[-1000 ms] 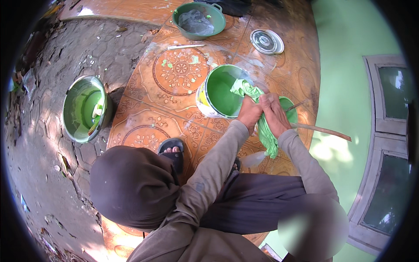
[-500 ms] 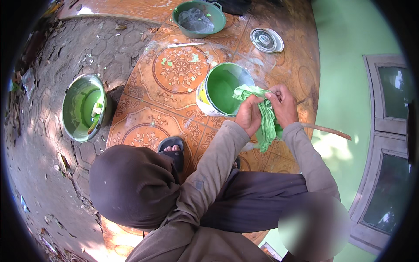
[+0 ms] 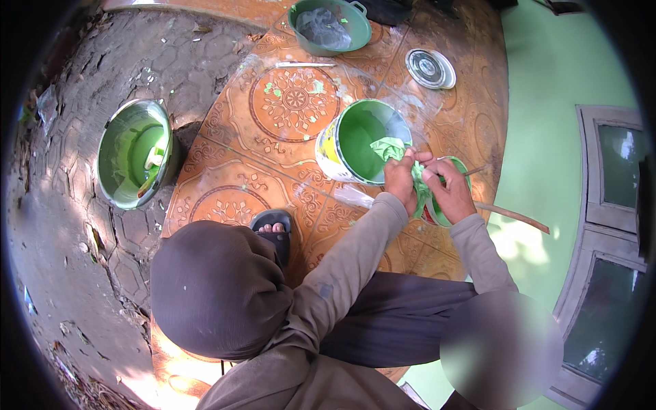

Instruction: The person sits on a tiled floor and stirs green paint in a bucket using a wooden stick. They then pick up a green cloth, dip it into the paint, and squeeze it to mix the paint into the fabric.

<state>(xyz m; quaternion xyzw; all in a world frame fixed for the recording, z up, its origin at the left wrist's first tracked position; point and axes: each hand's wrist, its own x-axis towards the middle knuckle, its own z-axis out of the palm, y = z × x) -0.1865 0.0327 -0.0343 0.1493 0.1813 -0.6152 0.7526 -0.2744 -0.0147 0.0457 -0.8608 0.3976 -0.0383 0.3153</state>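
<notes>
My left hand (image 3: 400,183) and my right hand (image 3: 449,190) are close together at the right edge of a white bucket (image 3: 326,152) of green paint. Both are closed on a crumpled light-green sheet (image 3: 388,147), whether cloth or plastic I cannot tell. One end of it bunches out by the bucket's rim; the rest hangs below my fingers, partly hidden. A green container (image 3: 456,164) stands under and behind my right hand, mostly covered by it. Beside it a thin wooden stick (image 3: 512,216) points toward the green wall.
At left, a second bucket (image 3: 169,160) holds green paint and a tool with a pale handle. A green basin (image 3: 364,35) with clear plastic stands at the far side, near a round lid (image 3: 429,68). A white strip (image 3: 305,65) lies on the orange tiles (image 3: 232,164).
The green sheet is gathered more tightly, and less of it hangs below my hands. My right hand has turned lower, showing more of the green container behind it. The view has shifted slightly.
</notes>
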